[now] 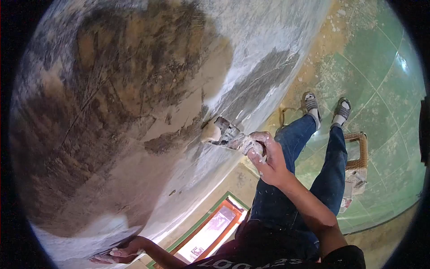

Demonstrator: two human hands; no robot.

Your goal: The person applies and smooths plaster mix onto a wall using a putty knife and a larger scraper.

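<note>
My right hand (pixel 268 159) is wrapped round the plaster-coated handle of a scraper (pixel 228 133). Its wide blade is at the wall (pixel 179 112), with pale plaster (pixel 211 132) at the edge. A large dark brown patch and smoother grey areas mark the wall's surface. At the lower left, my left hand (pixel 123 252) is beside the wall with its fingers bent round a thin, dark, flat thing that I cannot make out. White residue covers the fingers of both hands.
My sandalled feet (pixel 341 110) stand on a green tiled floor (pixel 385 89) with plaster spatter, thickest along the wall's foot. Behind my legs is a wicker-edged frame or stool (pixel 363 152) with pale items beside it. An orange-and-green-framed opening (pixel 192 235) shows at the bottom.
</note>
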